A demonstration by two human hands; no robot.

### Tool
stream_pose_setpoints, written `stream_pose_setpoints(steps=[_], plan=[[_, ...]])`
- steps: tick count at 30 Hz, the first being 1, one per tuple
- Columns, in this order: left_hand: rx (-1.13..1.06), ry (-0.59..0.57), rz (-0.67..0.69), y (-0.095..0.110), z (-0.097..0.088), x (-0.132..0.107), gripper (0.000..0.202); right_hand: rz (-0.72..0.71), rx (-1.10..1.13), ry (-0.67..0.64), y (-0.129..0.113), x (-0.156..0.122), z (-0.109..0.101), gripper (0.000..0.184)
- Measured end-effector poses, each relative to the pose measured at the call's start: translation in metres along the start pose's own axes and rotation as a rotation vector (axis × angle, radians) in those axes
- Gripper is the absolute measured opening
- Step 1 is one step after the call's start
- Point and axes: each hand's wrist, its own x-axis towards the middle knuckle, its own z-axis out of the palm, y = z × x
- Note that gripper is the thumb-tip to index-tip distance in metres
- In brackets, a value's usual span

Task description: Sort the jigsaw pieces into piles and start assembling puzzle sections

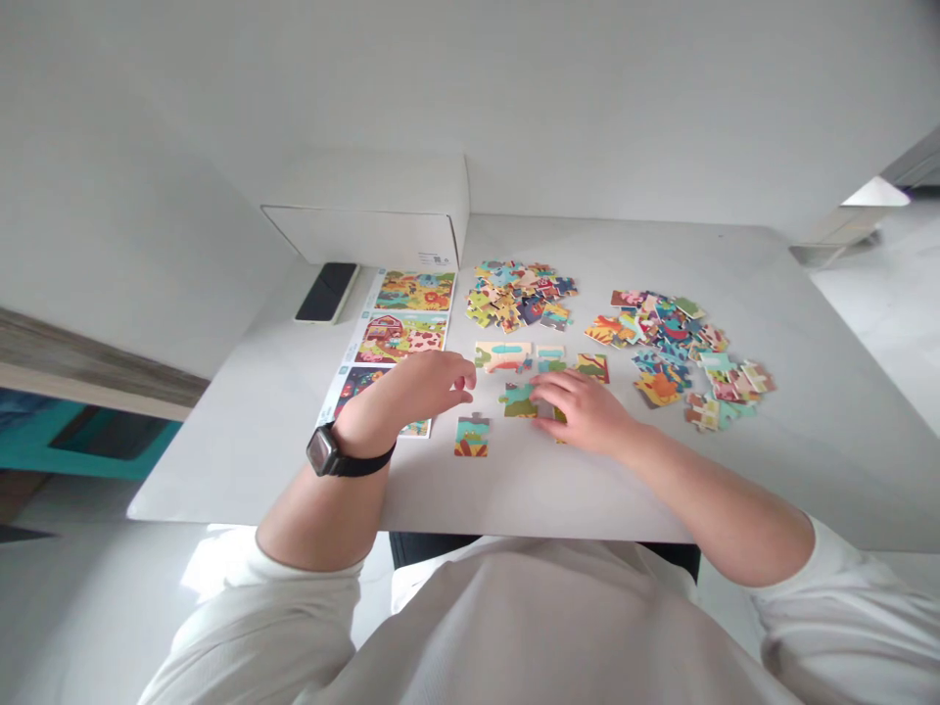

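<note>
My left hand hovers over the right edge of the picture sheet, its fingers bent and apart from the thumb, with nothing visible between them. My right hand is spread palm down, fingertips at the right side of a green and blue puzzle piece. Another piece lies partly hidden under that hand. A puzzle piece with a frog-like picture rests nearer to me. Just beyond my hands are a joined pair of pieces, a small light-blue piece and a piece with a red branch.
A pile of puzzle pieces lies at the back middle, and a wider pile is to the right. At the back left stand a white box and a phone. The white table ends close to my body.
</note>
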Motion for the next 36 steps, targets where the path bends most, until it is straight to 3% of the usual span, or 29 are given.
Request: stream_pose_setpoints(steps=[14,24,36], plan=[[0.027,-0.161,0.003,0.005,-0.001,0.0,0.022,0.063,0.003,0.003,-0.005,0.004,0.003,0.025],[0.03,-0.158,0.029,0.012,0.003,-0.003,0.015,-0.069,0.152,-0.011,-0.023,-0.002,0.001,0.029],[0.051,-0.128,0.051,0.008,0.009,-0.002,0.016,-0.153,-0.01,-0.043,-0.03,-0.006,0.012,0.034]])
